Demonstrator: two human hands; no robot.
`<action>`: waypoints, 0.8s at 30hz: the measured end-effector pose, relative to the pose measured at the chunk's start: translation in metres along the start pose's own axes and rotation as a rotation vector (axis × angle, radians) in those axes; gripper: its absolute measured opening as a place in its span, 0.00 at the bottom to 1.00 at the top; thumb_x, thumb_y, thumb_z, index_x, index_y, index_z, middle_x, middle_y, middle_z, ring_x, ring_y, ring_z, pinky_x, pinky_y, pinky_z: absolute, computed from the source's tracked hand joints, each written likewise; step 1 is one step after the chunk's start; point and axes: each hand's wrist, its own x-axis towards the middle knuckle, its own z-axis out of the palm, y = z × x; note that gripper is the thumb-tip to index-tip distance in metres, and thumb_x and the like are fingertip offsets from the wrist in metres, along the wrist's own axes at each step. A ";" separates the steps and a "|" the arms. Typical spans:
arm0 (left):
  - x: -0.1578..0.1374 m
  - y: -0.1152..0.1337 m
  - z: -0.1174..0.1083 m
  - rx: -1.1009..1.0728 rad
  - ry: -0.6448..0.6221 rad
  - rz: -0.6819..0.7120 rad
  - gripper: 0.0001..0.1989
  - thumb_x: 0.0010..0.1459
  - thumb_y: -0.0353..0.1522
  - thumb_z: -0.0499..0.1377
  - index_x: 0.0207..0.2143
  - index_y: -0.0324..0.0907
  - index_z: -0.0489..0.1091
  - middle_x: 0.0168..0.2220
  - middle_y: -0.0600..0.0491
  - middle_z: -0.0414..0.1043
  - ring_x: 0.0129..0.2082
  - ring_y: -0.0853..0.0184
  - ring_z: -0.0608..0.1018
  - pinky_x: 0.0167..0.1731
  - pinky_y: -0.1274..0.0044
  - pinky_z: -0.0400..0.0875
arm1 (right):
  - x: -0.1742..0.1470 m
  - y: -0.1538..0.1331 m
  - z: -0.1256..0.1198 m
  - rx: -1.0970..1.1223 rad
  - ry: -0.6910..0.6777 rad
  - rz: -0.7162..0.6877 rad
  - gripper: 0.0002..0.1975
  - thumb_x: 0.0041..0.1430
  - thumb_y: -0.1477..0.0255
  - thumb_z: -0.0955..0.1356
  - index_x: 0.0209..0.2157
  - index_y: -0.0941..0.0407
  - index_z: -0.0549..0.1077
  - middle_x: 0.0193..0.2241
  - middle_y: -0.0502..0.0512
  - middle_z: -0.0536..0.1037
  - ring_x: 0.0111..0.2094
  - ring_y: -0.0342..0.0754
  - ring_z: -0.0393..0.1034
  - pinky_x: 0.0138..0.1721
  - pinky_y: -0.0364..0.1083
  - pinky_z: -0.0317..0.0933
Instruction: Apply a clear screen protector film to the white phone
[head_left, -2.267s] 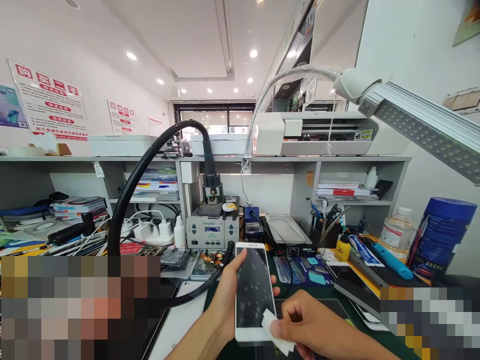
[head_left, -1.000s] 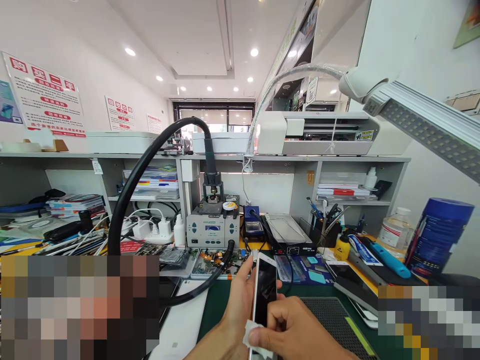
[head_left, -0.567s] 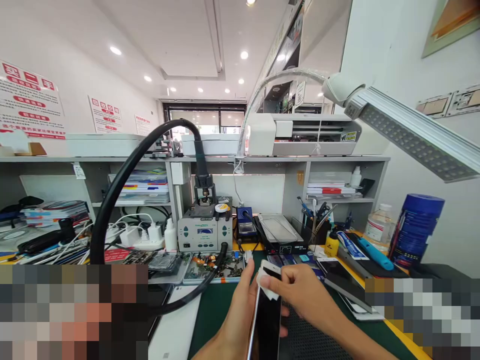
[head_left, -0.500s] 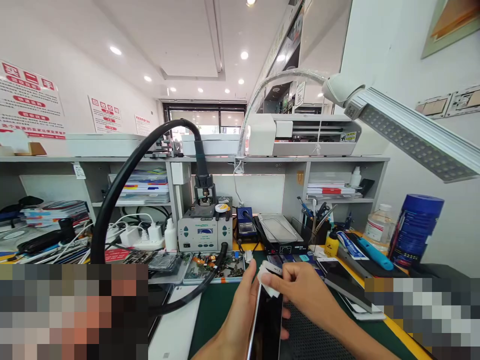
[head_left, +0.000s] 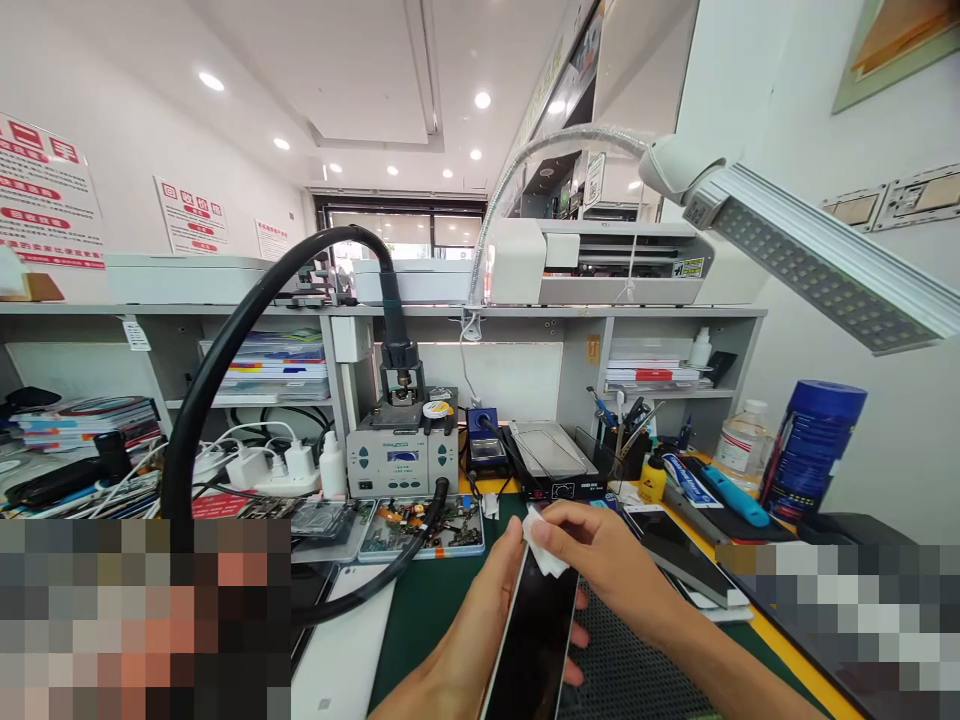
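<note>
A phone [head_left: 531,635] with a dark screen and a pale edge lies tilted in my left hand [head_left: 484,610]. The left thumb runs along its left side, and the fingertips come round its right side. My right hand [head_left: 604,555] pinches a crumpled white tissue [head_left: 546,552] and presses it on the phone's top end. Part of that top end is hidden under the tissue and fingers.
A tray of small circuit parts [head_left: 424,528] stands behind my left hand, with a hot-air station [head_left: 403,460] beyond it. A black hose [head_left: 255,290] arches at the left. More phones [head_left: 682,550] lie to the right; a lamp [head_left: 817,250] hangs above. A dark mat [head_left: 626,650] lies below.
My right hand and the tissue have shifted slightly across the phone's top end. The phone has turned so that more of its dark screen shows. The whole view has moved a little.
</note>
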 end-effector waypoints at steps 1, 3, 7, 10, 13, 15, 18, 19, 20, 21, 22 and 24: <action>-0.001 0.001 0.000 -0.002 -0.008 -0.022 0.46 0.58 0.63 0.39 0.39 0.30 0.76 0.29 0.42 0.74 0.21 0.64 0.77 0.26 0.77 0.71 | 0.000 0.000 0.000 0.017 0.004 0.018 0.23 0.58 0.49 0.69 0.33 0.57 0.76 0.21 0.47 0.71 0.16 0.39 0.59 0.16 0.39 0.54; -0.004 0.002 0.001 -0.029 -0.029 -0.060 0.46 0.59 0.62 0.39 0.38 0.28 0.77 0.29 0.41 0.75 0.22 0.63 0.78 0.28 0.76 0.71 | 0.000 0.002 -0.001 0.045 -0.003 0.065 0.24 0.57 0.48 0.69 0.32 0.57 0.75 0.20 0.46 0.69 0.15 0.38 0.56 0.14 0.39 0.51; -0.008 0.004 0.000 -0.081 -0.109 -0.196 0.47 0.58 0.61 0.42 0.39 0.25 0.77 0.30 0.38 0.76 0.27 0.60 0.80 0.36 0.73 0.71 | 0.001 0.003 -0.005 0.069 0.009 0.066 0.24 0.57 0.50 0.70 0.27 0.58 0.74 0.21 0.47 0.69 0.20 0.39 0.59 0.21 0.40 0.53; -0.011 0.004 0.002 0.025 -0.052 -0.216 0.34 0.59 0.52 0.52 0.37 0.26 0.77 0.29 0.37 0.77 0.28 0.59 0.80 0.38 0.72 0.72 | 0.002 0.001 -0.009 0.069 0.037 0.045 0.23 0.58 0.52 0.70 0.25 0.59 0.74 0.22 0.48 0.69 0.25 0.41 0.59 0.27 0.41 0.53; -0.012 0.003 0.005 0.165 0.029 -0.126 0.16 0.57 0.36 0.58 0.36 0.29 0.77 0.29 0.37 0.79 0.27 0.59 0.81 0.36 0.70 0.73 | 0.002 -0.001 -0.013 0.066 0.017 0.069 0.23 0.59 0.52 0.70 0.25 0.59 0.74 0.22 0.48 0.70 0.25 0.42 0.59 0.28 0.43 0.52; -0.012 0.003 0.004 0.177 0.033 -0.094 0.13 0.56 0.32 0.58 0.36 0.29 0.77 0.29 0.36 0.79 0.27 0.58 0.81 0.36 0.68 0.74 | 0.002 -0.001 -0.015 0.070 -0.006 0.077 0.23 0.59 0.52 0.70 0.26 0.59 0.74 0.23 0.48 0.71 0.26 0.43 0.60 0.29 0.43 0.53; -0.009 0.005 -0.001 0.133 0.027 -0.054 0.13 0.55 0.31 0.59 0.37 0.29 0.76 0.30 0.35 0.79 0.27 0.57 0.81 0.37 0.67 0.75 | 0.001 0.000 -0.017 0.061 0.002 0.069 0.22 0.59 0.52 0.70 0.28 0.58 0.75 0.24 0.48 0.70 0.26 0.43 0.60 0.30 0.42 0.54; -0.009 0.007 -0.003 0.117 0.024 -0.042 0.13 0.54 0.31 0.59 0.38 0.29 0.76 0.31 0.35 0.79 0.28 0.57 0.82 0.37 0.67 0.75 | 0.001 0.001 -0.018 0.056 0.014 0.067 0.23 0.59 0.51 0.70 0.28 0.58 0.75 0.24 0.48 0.70 0.26 0.43 0.60 0.30 0.42 0.55; -0.008 0.008 -0.005 0.101 0.021 -0.027 0.14 0.54 0.31 0.60 0.40 0.30 0.76 0.33 0.35 0.79 0.29 0.57 0.82 0.37 0.67 0.75 | 0.001 0.001 -0.019 0.052 0.023 0.068 0.23 0.58 0.51 0.70 0.27 0.58 0.74 0.24 0.48 0.70 0.26 0.43 0.61 0.30 0.42 0.56; -0.008 0.010 -0.006 0.085 0.017 -0.012 0.15 0.54 0.32 0.61 0.42 0.30 0.76 0.35 0.36 0.79 0.30 0.56 0.82 0.37 0.67 0.75 | 0.001 0.002 -0.019 0.050 0.029 0.070 0.23 0.58 0.51 0.70 0.27 0.58 0.74 0.24 0.48 0.71 0.26 0.43 0.61 0.30 0.42 0.57; -0.008 0.011 -0.006 0.069 0.015 0.003 0.17 0.55 0.32 0.61 0.45 0.31 0.75 0.38 0.36 0.79 0.31 0.56 0.82 0.37 0.67 0.75 | 0.001 0.003 -0.020 0.051 0.031 0.073 0.23 0.58 0.50 0.70 0.26 0.58 0.74 0.24 0.48 0.71 0.27 0.43 0.62 0.30 0.42 0.58; -0.008 0.013 -0.007 0.042 0.018 0.032 0.18 0.57 0.34 0.61 0.47 0.32 0.75 0.42 0.37 0.78 0.32 0.56 0.82 0.37 0.66 0.76 | 0.000 0.005 -0.020 0.064 0.029 0.072 0.24 0.58 0.50 0.70 0.26 0.58 0.74 0.23 0.49 0.72 0.26 0.44 0.63 0.30 0.43 0.59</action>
